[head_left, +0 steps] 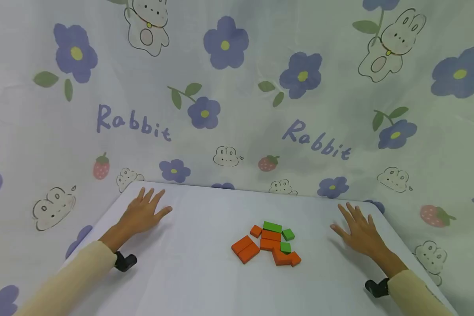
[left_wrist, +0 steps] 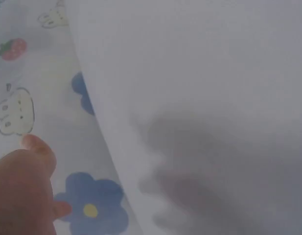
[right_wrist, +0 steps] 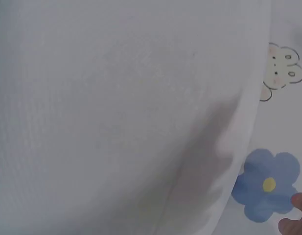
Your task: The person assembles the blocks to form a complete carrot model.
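Observation:
A cluster of orange and green blocks lies on the white table, right of centre in the head view. It holds a long green block (head_left: pixel 272 227), two small green blocks, orange bars (head_left: pixel 271 236) below the long one, and a pair of orange blocks (head_left: pixel 245 249) side by side at the left. To the left of them, well apart, my left hand (head_left: pixel 142 213) is spread over the table with nothing in it. On the other side my right hand (head_left: pixel 359 232) is likewise spread, its fingers straight and holding nothing. Neither wrist view includes the blocks.
The white tabletop (head_left: pixel 189 272) ends at a back edge against a hanging cloth (head_left: pixel 245 87) printed with flowers and rabbits. Black bands sit at both wrists (head_left: pixel 125 261). Each hand is close to a side edge of the table.

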Motion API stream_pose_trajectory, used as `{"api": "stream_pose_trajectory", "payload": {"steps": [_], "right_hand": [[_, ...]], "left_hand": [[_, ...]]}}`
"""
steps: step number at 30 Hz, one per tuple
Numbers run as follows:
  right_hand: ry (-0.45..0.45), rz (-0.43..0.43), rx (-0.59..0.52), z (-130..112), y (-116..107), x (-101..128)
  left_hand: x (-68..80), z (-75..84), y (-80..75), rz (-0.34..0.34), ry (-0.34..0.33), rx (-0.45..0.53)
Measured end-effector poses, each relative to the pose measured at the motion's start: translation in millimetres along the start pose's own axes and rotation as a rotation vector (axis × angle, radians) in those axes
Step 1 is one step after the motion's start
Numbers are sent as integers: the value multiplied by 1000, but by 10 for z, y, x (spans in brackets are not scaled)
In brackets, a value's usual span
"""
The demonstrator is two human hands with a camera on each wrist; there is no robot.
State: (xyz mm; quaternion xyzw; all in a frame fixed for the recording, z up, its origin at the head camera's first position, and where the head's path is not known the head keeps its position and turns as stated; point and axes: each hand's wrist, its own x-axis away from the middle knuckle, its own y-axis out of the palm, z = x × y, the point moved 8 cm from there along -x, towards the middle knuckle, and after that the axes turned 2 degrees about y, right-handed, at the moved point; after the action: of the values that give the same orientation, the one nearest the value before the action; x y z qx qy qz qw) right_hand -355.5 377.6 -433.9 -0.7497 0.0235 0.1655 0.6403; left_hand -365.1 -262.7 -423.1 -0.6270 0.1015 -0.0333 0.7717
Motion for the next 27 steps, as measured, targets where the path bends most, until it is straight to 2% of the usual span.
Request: {"api": "stream_pose_trajectory", "payload": {"steps": [6, 12, 15, 18, 23, 27], "right_hand": [[-32, 17, 64, -73, 17, 58], [-55, 7, 46, -253, 29, -6], [-77, 19, 47, -341, 16, -9], [-97, 38, 56, -427, -12, -24], [-146, 78, 83, -592, -93, -13], [-215, 180, 72, -774, -218, 25]], "left_hand": [[-46, 271, 113, -5, 74, 26], [-21, 267, 75, 27, 62, 30], [-31, 296, 43, 47, 86, 51], [-54, 378, 29, 54, 141, 94], [-101, 556, 73, 8, 220, 176], [-143, 705, 96, -27, 269, 223]]}}
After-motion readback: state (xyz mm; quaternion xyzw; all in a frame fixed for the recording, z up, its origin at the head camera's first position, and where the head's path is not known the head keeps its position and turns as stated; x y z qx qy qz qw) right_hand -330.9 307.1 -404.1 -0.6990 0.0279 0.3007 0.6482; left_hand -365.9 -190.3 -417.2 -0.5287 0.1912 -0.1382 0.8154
